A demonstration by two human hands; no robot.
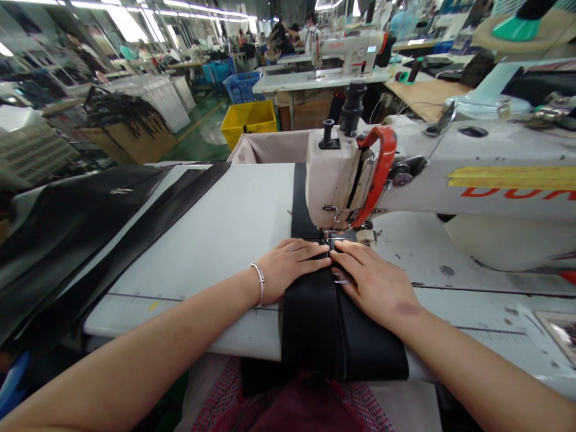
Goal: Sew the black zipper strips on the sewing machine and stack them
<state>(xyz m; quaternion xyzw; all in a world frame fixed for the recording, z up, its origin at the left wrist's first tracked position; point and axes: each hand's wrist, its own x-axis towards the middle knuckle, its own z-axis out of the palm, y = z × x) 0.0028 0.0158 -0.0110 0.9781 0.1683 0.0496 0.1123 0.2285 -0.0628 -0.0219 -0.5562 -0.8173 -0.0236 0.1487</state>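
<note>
Your two hands lie flat on one black strip [324, 324], which runs across the sewing table [216, 240] from its far edge, under the machine head [333, 180], and over the near edge, where it hangs down. The strip looks smooth and dark with a faint sheen (leather-like, though you cannot tell the material for sure), and a lengthwise seam line runs down its middle between your hands.

Your left hand [288, 264] rests palm down on the strip's left half, fingers stretched out and together, their tips just beside the presser foot [332, 240]. Your right hand [375, 282] presses the right half the same way, fingers extended, clasping nothing. Neither hand is closed around the strip; both only bear down on it, and their fingertips nearly meet at the foot.

Counted: one bracelet [260, 282] on your left wrist, one ring [291, 246] on that hand, and one orange guard [380, 168] on the machine head. Toward the table's left edge lie two more black pieces [67, 228], a wide sheet and a long narrow band, well apart from your hands. Beyond the far edge stand one yellow crate [249, 120], two blue crates [243, 87] and one second sewing machine [351, 51].
</note>
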